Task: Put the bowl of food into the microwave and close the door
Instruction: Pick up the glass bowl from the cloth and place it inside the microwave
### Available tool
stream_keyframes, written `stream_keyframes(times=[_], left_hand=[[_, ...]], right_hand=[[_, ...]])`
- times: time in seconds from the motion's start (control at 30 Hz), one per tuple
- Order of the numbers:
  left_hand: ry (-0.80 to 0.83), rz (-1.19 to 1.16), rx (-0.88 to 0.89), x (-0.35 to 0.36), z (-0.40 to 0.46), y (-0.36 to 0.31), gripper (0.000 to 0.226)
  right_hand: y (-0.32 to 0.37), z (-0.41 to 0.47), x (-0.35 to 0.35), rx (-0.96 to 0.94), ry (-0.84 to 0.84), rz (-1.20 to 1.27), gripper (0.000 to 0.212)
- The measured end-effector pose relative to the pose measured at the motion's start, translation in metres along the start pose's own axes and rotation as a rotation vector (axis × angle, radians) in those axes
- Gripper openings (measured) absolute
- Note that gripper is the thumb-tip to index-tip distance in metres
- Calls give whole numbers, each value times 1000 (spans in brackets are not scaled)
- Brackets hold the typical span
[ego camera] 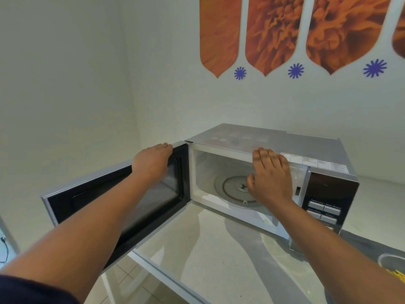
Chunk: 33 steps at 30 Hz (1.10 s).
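A silver microwave (274,141) stands on the counter with its door (92,200) swung wide open to the left. Inside, the glass turntable (232,189) is bare. My left hand (153,163) rests on the top edge of the open door, fingers curled over it. My right hand (270,174) lies flat against the front top edge of the microwave, fingers together, holding nothing. At the far right bottom corner, the rim of a pale bowl (392,261) with yellow food shows, mostly cut off by the frame and my right forearm.
The pale counter (208,249) ends at a front edge running toward the lower left, with tiled floor below. The dark control panel (328,198) is on the microwave's right side. A white wall with orange decals stands close behind. A cable hangs at the far left.
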State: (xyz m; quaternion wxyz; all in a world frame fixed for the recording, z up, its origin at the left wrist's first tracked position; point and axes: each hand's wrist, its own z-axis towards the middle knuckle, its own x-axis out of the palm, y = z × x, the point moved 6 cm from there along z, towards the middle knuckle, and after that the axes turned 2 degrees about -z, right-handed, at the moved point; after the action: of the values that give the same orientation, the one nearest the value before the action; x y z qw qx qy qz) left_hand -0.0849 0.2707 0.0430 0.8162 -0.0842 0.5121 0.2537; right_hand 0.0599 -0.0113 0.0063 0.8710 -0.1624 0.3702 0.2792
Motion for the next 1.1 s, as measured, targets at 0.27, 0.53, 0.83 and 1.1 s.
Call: stream_keyframes(times=[0.27, 0.53, 0.83, 1.1], left_hand=[[-71, -19, 25, -3, -3, -2, 53], [-323, -229, 138, -11, -19, -18, 65], [-550, -560, 579, -3, -28, -166, 56], [-525, -858, 874, -9, -69, -329, 64]], right_hand=[[-2, -3, 3, -20, -21, -7, 70], [-1, -18, 6, -64, -98, 85, 81], [-47, -71, -24, -23, -312, 48, 85], [-143, -147, -66, 174, -399, -46, 71]])
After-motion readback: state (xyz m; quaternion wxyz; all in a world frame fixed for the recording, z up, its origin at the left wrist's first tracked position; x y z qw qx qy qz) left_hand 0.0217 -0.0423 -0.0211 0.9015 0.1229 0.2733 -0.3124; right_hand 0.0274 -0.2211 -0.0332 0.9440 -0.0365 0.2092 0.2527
